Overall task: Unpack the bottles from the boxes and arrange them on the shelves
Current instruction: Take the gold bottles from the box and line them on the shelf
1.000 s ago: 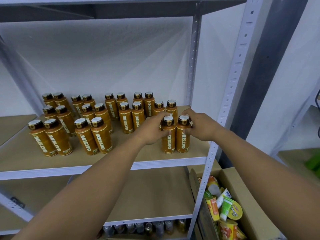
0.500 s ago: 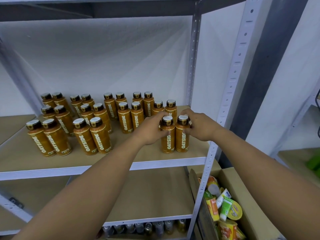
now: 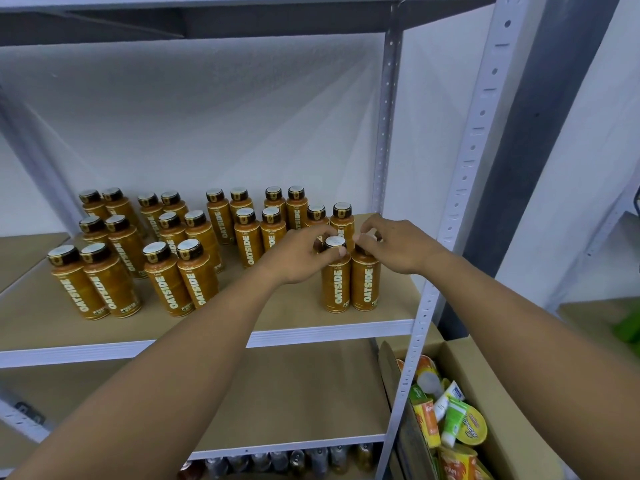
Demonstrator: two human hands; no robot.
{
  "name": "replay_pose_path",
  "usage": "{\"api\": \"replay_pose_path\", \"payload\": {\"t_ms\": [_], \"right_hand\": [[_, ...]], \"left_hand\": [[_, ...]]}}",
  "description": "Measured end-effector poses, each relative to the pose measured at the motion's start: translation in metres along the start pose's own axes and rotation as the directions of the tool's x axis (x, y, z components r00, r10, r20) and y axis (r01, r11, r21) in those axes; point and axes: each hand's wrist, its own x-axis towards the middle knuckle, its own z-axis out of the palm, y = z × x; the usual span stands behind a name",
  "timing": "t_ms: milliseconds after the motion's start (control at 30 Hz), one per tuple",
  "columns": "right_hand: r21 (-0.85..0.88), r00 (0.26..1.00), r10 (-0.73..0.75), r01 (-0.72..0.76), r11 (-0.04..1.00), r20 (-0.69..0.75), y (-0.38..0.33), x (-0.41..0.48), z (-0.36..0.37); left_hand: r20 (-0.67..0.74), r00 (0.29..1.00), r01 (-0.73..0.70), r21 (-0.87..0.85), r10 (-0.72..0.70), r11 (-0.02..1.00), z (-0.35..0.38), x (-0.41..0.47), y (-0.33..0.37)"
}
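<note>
- Bottles (image 3: 166,275) stand upright in pairs across the middle shelf (image 3: 294,313).
- The left hand (image 3: 298,254) pinches the cap of the left front bottle (image 3: 336,282), near the shelf's front edge.
- The right hand (image 3: 394,245) curls its fingers over the cap of the right front bottle (image 3: 366,282), touching its neighbour.
- Both look rigid, full and fairly heavy, smooth-sided; a grip round the body seems surer than the cap.
- A cardboard box (image 3: 502,393) of mixed packets sits lower right.
</note>
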Motion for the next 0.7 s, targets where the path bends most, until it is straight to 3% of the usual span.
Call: {"api": "replay_pose_path", "payload": {"t_ms": [233, 433, 700], "right_hand": [[-0.042, 0.995, -0.001, -0.003, 0.999, -0.098, -0.015, 0.038, -0.026], [-0.136, 1.000, -0.015, 0.016, 0.991, 0.011, -0.023, 0.088, -0.043], [-0.096, 0.980, 0.072, -0.054, 0.994, 0.186, -0.009, 0.129, -0.018]], "left_hand": [[-0.093, 0.995, 0.030, 0.080, -0.022, 0.996, -0.027, 0.034, -0.006], [-0.074, 0.996, 0.072, 0.254, -0.055, 0.964, -0.043, 0.072, -0.020], [0.018, 0.995, 0.088, 0.291, -0.097, 0.953, -0.034, 0.099, -0.038]]}}
